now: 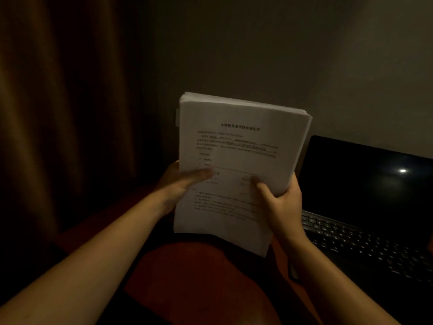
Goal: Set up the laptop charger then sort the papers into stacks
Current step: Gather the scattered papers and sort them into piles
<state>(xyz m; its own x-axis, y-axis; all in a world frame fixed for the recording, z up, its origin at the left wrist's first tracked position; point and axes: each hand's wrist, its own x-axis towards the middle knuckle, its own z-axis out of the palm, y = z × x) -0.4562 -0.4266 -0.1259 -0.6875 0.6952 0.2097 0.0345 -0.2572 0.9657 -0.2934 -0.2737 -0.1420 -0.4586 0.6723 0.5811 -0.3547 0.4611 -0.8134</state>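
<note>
Light is dim and detail is poor.

Surroundings: a brown curtain (58, 113) hangs at the left and a plain wall (257, 43) stands behind. An open laptop (365, 188) sits at the right. Its screen is dark apart from one small bright reflection, and its keyboard (365, 245) faces the person. A red-orange padded surface (199, 289) lies below the forearms; whether it is a seat or a cushion I cannot tell.

Obstruction: the paper stack (243, 141) is held up in the air at centre frame, above the red surface and just left of the laptop. It tilts slightly, printed side toward the camera. Its right edge overlaps the screen's left border and hides that corner.

Counts: one stack, many sheets, number not readable from the fanned top edge. One small pale tab (177, 117) juts from the stack's left edge. One laptop, one curtain, two bare hands.

Left grip (180, 181): closed on the stack's lower left. The thumb lies across the front sheet and is motion-blurred; the fingers are hidden behind the paper.

Right grip (281, 200): closed on the lower right edge. The thumb presses on the front sheet and the fingers wrap behind.
</note>
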